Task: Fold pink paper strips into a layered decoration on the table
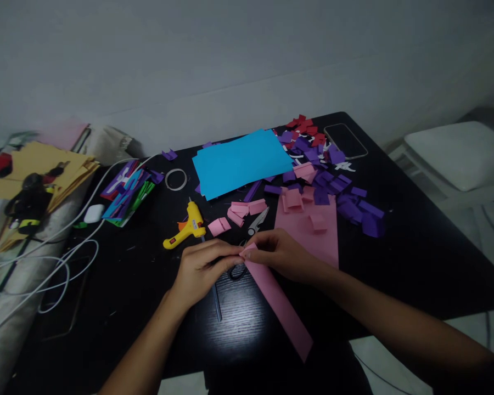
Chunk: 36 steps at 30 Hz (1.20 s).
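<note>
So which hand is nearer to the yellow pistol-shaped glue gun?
Left. The left hand is just below the yellow pistol-shaped glue gun in the picture; the right hand is farther off, below and to its right. Both hold the long pink paper strip.

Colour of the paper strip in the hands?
Pink; the paper strip shows in the head view, the only one.

The near end of a pink paper strip [278, 304] is pinched by the left hand [200, 269] and right hand [284, 255], its free end pointed toward 5 o'clock. From the hands, a yellow glue gun [195, 219] is seen at 10 o'clock on the black table [148, 296], blue sheets [242, 164] at 12, red pieces [310, 130] at 1, and a pink sheet [302, 238] at 2, with purple pieces [372, 225] scattered beyond.
</note>
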Motion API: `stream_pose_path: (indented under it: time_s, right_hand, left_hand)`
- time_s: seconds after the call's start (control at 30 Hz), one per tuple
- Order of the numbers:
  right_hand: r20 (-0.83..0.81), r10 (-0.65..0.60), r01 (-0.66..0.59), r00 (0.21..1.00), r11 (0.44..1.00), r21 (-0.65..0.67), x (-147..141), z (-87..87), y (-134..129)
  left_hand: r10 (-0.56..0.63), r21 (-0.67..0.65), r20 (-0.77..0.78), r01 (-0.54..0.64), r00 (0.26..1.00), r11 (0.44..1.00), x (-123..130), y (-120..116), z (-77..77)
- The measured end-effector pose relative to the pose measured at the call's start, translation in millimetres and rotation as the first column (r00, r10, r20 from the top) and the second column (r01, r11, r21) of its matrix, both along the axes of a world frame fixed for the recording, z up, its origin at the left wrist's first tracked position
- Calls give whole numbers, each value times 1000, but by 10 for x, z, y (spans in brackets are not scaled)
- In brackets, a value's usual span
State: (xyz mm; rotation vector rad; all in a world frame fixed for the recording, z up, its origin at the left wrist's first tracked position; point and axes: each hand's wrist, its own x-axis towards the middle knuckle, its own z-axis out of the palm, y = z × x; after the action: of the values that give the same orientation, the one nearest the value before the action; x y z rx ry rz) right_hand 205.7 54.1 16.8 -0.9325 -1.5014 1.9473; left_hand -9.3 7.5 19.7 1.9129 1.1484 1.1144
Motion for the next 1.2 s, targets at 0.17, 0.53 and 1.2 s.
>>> stream_pose_path:
  time_s: [0.17, 0.53, 1.2]
  right_hand:
    - [22, -3, 3, 1000, 1000, -4, 3, 13, 2]
    - [25, -11, 11, 1000, 1000, -2, -2, -18, 4]
    - [38, -15, 14, 999, 1000, 13, 0, -9, 3]
  left_hand:
    - [-14, 1, -18, 14, 1000, 1000, -14, -3, -16]
    - [-26, 51, -42, 29, 999, 998, -16, 7, -28]
    - [-21, 45, -45, 23, 999, 999, -19, -7, -45]
